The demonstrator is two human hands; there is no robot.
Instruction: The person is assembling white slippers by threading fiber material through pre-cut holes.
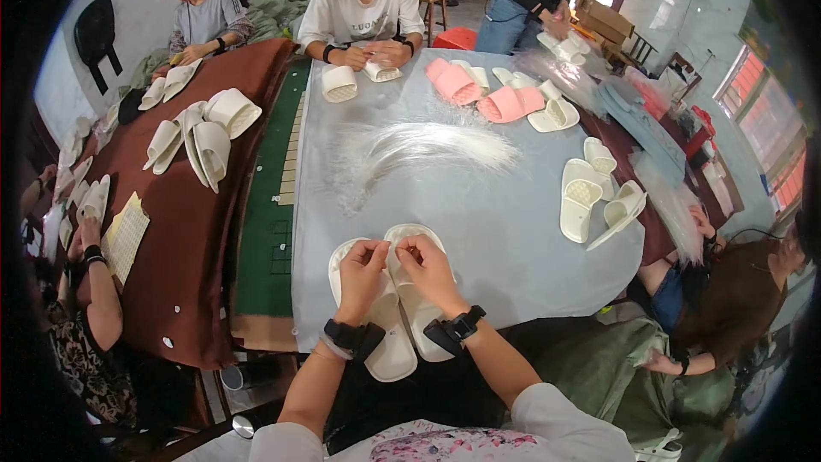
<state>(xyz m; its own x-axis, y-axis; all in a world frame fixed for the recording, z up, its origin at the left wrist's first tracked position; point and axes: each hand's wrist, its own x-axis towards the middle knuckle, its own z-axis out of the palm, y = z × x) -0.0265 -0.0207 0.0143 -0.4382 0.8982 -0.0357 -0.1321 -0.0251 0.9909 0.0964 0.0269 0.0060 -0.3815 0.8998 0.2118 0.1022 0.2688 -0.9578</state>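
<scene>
A pair of off-white slippers (392, 349) lies side by side at the near edge of the grey-covered table, soles lengthwise toward me. Over their far ends hover my left hand (364, 270) and my right hand (425, 269), close together. Thumb and fingers of each are pinched. Anything between the fingertips is too small to make out. The hands partly hide the slippers' upper parts. Beyond them, a spread of shiny, see-through strands or thin film (428, 150) covers the middle of the table.
White slippers (590, 197) lie at right, pink ones (509, 103) farther back. More slippers (201, 141) rest on a brown-covered table (184, 274) at left, beside yellow paper (128, 235). A person (363, 13) handles a slipper opposite; others work on both sides. Green cloth (590, 368) hangs near right.
</scene>
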